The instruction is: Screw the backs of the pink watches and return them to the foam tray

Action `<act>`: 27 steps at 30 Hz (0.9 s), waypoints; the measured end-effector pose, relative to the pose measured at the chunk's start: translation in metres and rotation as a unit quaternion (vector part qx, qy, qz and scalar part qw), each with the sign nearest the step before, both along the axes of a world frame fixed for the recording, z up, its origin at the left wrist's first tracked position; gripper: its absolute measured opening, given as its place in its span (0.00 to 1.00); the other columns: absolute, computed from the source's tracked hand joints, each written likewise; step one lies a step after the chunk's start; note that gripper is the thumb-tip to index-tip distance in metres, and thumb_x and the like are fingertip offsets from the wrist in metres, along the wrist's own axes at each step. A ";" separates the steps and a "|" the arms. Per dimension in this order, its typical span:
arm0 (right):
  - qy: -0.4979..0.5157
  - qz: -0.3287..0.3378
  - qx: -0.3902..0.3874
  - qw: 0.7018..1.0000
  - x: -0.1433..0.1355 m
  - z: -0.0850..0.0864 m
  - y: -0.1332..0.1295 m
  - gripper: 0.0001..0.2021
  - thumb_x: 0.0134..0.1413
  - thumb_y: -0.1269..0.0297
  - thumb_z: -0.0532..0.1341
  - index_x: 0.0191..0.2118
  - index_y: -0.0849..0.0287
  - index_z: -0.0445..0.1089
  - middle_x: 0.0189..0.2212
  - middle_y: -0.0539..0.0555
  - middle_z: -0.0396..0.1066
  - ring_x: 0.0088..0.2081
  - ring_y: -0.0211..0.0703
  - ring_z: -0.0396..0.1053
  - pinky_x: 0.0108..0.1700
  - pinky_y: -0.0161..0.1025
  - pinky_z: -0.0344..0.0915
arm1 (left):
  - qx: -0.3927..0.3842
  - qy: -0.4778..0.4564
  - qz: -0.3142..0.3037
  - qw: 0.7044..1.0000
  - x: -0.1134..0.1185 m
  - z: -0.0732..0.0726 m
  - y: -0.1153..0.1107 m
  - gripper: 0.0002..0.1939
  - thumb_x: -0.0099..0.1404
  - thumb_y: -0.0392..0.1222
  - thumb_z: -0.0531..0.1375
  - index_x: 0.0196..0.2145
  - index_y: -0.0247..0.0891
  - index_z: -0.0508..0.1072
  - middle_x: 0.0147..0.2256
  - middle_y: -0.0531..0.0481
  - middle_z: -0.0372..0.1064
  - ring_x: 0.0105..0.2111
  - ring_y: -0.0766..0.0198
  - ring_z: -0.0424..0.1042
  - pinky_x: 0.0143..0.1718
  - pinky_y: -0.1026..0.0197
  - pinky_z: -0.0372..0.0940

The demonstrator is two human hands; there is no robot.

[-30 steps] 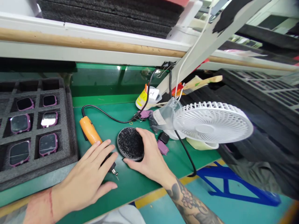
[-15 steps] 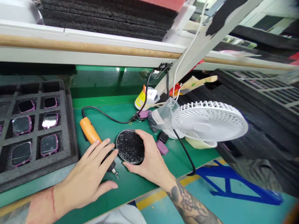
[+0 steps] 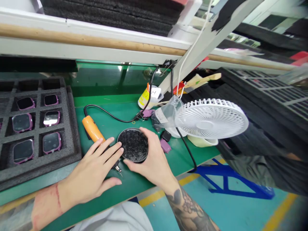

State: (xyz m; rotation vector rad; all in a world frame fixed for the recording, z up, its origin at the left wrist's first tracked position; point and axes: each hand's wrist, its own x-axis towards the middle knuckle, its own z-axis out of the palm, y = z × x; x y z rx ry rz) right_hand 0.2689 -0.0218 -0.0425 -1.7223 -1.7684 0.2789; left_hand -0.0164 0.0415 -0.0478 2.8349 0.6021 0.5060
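Observation:
My right hand (image 3: 154,160) curls round the right side of a round black disc (image 3: 133,145) with a rough, speckled top, thumb on the near edge and fingers on the far edge. My left hand (image 3: 96,173) is open, its fingers stretched out across an orange corded hand tool (image 3: 92,128) on the green bench. The tool's thin metal tip (image 3: 119,170) shows between the index finger and thumb. Left fingertips overlap the disc's left rim; whether they touch it, I cannot tell.
A foam tray (image 3: 72,134) with several purple-framed watches (image 3: 51,142) stands at left. To the right are a white fan (image 3: 209,120), a plastic bag (image 3: 166,112), a yellow-labelled bottle (image 3: 144,98), purple pieces (image 3: 165,146) and a black cable (image 3: 187,150).
The view has shifted slightly, so the bench appears higher. My left fingertips have come slightly closer over the disc's left rim. My right hand keeps its hold.

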 end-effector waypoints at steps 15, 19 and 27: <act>-0.058 0.000 0.016 0.998 -0.006 0.009 0.002 0.60 0.50 0.57 0.88 0.81 0.48 0.55 0.73 0.66 0.69 0.73 0.73 0.70 0.76 0.74 0.75 | 0.015 -0.006 0.005 1.000 0.001 0.001 0.000 0.41 0.87 0.63 0.65 0.82 0.32 0.67 0.82 0.38 0.66 0.81 0.33 0.64 0.81 0.29 0.63; -0.062 -0.002 0.018 0.998 -0.004 0.010 0.001 0.61 0.51 0.56 0.88 0.82 0.49 0.55 0.73 0.67 0.69 0.73 0.73 0.70 0.76 0.73 0.75 | 0.013 -0.001 0.006 1.000 0.001 0.001 0.000 0.40 0.88 0.64 0.62 0.82 0.32 0.67 0.82 0.39 0.65 0.82 0.34 0.63 0.82 0.30 0.62; -0.073 0.000 0.016 0.997 0.004 0.011 0.005 0.58 0.52 0.52 0.87 0.81 0.50 0.56 0.73 0.67 0.69 0.73 0.74 0.71 0.75 0.73 0.74 | 0.009 0.007 0.009 1.000 0.001 0.001 -0.001 0.41 0.89 0.66 0.61 0.82 0.33 0.67 0.83 0.40 0.64 0.83 0.35 0.63 0.83 0.31 0.61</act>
